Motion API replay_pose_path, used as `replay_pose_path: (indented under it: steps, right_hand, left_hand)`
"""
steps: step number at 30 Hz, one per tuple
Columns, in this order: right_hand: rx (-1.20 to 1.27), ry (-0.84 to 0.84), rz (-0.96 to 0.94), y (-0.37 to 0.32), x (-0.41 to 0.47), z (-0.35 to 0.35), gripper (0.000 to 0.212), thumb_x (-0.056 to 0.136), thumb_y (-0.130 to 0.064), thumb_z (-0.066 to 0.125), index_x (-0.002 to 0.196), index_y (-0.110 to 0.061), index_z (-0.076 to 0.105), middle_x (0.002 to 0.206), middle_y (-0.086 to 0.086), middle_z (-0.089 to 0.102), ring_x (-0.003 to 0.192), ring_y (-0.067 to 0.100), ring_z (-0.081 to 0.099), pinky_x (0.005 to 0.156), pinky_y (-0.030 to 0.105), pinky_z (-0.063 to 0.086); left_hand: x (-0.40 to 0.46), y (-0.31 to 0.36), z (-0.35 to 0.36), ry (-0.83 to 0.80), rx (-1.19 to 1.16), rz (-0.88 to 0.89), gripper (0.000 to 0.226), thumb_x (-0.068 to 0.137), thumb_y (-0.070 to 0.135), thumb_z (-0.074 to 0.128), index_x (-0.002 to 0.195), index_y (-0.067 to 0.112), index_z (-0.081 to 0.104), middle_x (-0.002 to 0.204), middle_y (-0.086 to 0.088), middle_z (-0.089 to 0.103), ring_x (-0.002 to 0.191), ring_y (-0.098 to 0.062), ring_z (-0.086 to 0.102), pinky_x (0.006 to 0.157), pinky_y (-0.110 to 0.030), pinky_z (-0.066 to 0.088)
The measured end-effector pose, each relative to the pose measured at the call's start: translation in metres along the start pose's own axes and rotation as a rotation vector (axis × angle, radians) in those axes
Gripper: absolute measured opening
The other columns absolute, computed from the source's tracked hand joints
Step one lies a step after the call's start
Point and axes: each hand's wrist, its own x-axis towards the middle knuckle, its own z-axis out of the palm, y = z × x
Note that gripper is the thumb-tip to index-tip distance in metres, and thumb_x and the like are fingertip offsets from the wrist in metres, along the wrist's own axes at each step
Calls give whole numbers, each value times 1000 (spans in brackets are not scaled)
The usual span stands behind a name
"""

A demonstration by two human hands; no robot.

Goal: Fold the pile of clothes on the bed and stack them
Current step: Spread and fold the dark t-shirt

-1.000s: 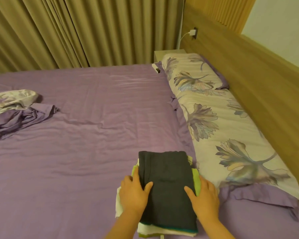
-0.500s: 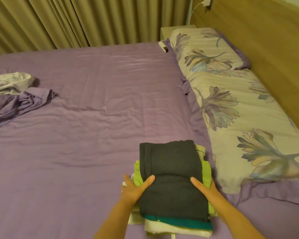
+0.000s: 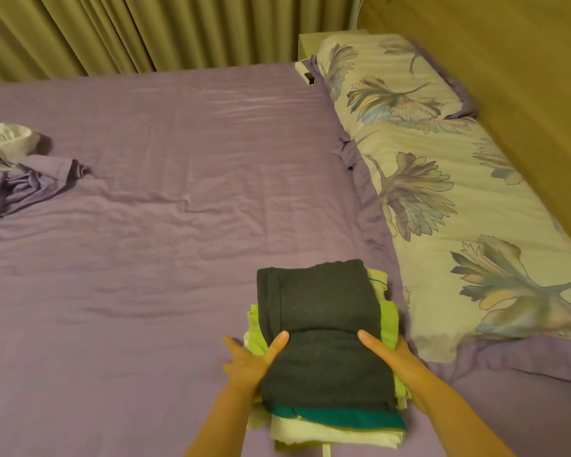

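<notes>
The stack of folded clothes [image 3: 323,351] is sitting on the purple bed [image 3: 152,225], just beside the flowered pillow [image 3: 468,206]. A second ago both palms were lying flat on top; now the left hand [image 3: 248,361] and right hand [image 3: 396,361] are cupping the stack's sides, thumbs pressing on the dark top garment [image 3: 317,311], the other fingers hidden underneath. The stack looks lifted slightly. Folding seems finished, and the person is probably picking the stack up. A crumpled sheet [image 3: 17,173] is lying far left.

The big purple bed [image 3: 152,258] holds a stack of folded clothes [image 3: 323,344], right beside the long flowery pillow [image 3: 459,206]. Crumpled cloth [image 3: 17,173] lies far from that pillow.
</notes>
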Motion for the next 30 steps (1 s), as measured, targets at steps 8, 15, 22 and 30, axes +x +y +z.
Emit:
replay_pose_path:
  steps: [8, 15, 22, 30]
  right_hand:
    - [122, -138, 138, -4, -21, -3, 88, 58, -50, 81, 135, -23, 47, 121, 5, 64, 111, 28, 59, 101, 45, 45]
    - [176, -124, 111, 22, -69, 0, 88, 47, -52, 88, 125, -23, 56, 115, 3, 68, 109, 27, 62, 102, 46, 44]
    - [169, -151, -10, 14, -145, -15, 74, 58, -53, 83, 122, -26, 59, 115, -1, 69, 109, 21, 63, 102, 43, 45]
    - [190, -30, -90, 50, -230, -74, 63, 66, -56, 74, 119, -26, 59, 110, 0, 71, 102, 19, 67, 89, 37, 52]
  left_hand:
    - [-27, 2, -10, -348, -275, 20, 62, 50, 62, 69, 93, 19, 56, 86, 5, 64, 77, -13, 62, 47, -20, 53]
    - [-69, -17, -28, -347, -295, 142, 45, 63, 56, 67, 96, 28, 55, 93, 5, 65, 83, -13, 63, 49, -19, 53]
    - [-134, -25, -41, -371, -335, 194, 39, 62, 52, 74, 90, 29, 59, 79, 10, 68, 76, -11, 64, 45, -18, 50]
    - [-206, -55, -1, -512, -251, 274, 65, 47, 67, 71, 98, 28, 59, 98, 1, 69, 93, -20, 66, 76, -33, 55]
